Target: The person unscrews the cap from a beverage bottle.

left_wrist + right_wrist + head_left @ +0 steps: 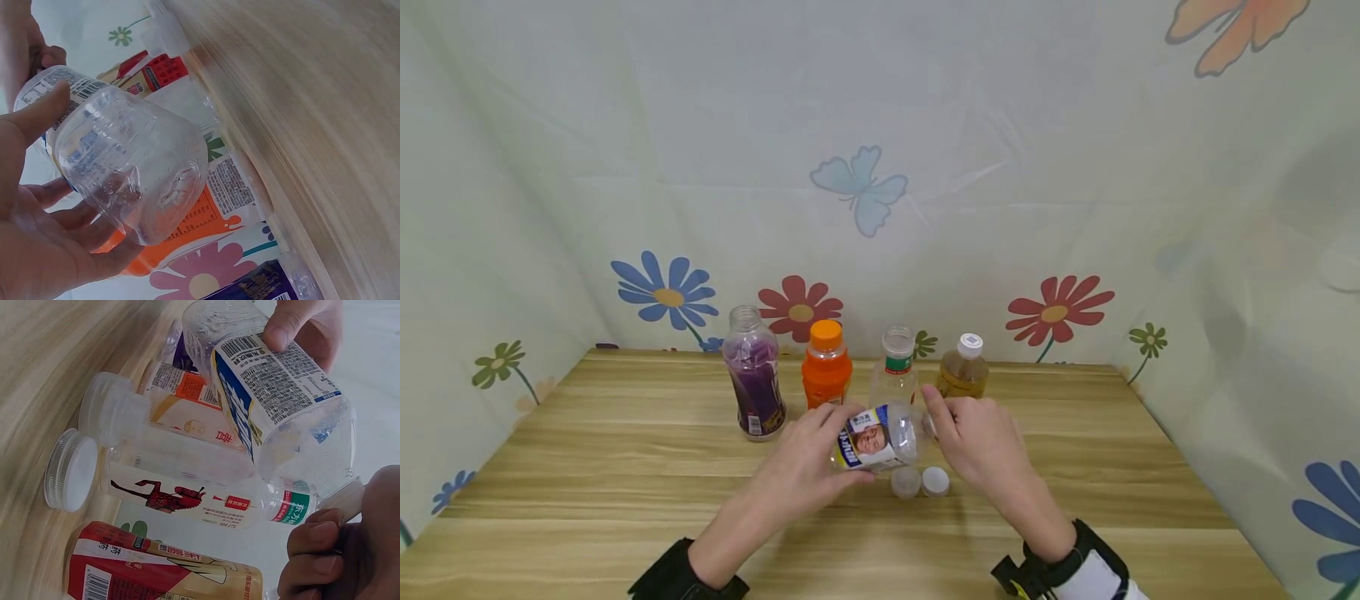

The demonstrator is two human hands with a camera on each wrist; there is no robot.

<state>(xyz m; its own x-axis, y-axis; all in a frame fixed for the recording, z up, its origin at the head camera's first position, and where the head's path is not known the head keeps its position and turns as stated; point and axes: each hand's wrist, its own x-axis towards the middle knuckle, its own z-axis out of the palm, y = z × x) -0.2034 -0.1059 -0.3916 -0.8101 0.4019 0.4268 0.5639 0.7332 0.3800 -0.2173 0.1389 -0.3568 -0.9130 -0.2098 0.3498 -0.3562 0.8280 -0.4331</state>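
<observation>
A clear plastic bottle (901,433) with a blue and white label lies tilted in the air over the table, its mouth end toward the right. My left hand (808,450) grips its body, thumb and fingers on opposite sides. The curled fingers and thumb of my right hand (988,437) pinch a pale translucent piece (345,499) at the bottle's mouth end. Most of that piece is hidden by the fingers, and I cannot tell whether it is the cap or the neck. Below the bottle, a white cap (936,482) and a translucent cap-like piece (906,482) sit side by side.
Behind the hands stand a purple-labelled bottle (752,375) without a cap, an orange bottle (826,367) with an orange cap, a clear bottle (897,367) with a green neck band, and a tea-coloured bottle (964,371) with a white cap. A flowered curtain (700,208) surrounds the wooden table (647,450).
</observation>
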